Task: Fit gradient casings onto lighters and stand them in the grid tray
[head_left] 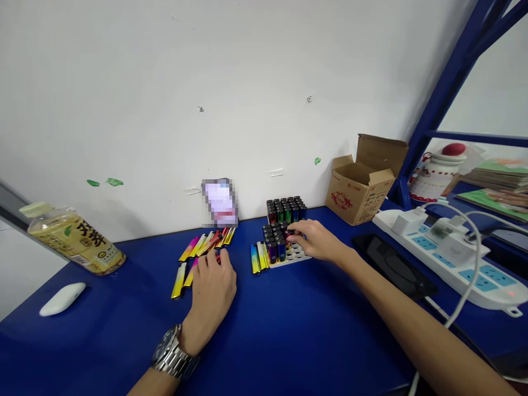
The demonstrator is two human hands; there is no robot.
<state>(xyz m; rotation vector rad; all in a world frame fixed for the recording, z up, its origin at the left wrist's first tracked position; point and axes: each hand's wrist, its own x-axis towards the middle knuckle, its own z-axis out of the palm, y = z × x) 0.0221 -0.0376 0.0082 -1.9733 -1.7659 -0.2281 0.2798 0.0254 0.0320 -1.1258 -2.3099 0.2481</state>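
My left hand (214, 280) reaches over a loose pile of flat, shiny strips (200, 246) in gold, pink, red and silver. Its fingers curl down at the pile, and a bit of red shows by the fingertips; what they grip is hidden. My right hand (314, 237) pinches a dark red, black-topped cylinder (288, 235) at a white holed tray (295, 258). Several black-topped cylinders (272, 250) with metallic bodies stand upright in the tray's left part. Left of it lie a few blue and yellow strips (259, 257).
Behind the tray stands another block of black-topped cylinders (284, 209). A phone (220, 201) leans on the wall. An open cardboard box (358, 190), a black phone (394, 267) and a power strip (454, 258) with cables lie right. A bottle (78, 239) and white case (62, 298) are left.
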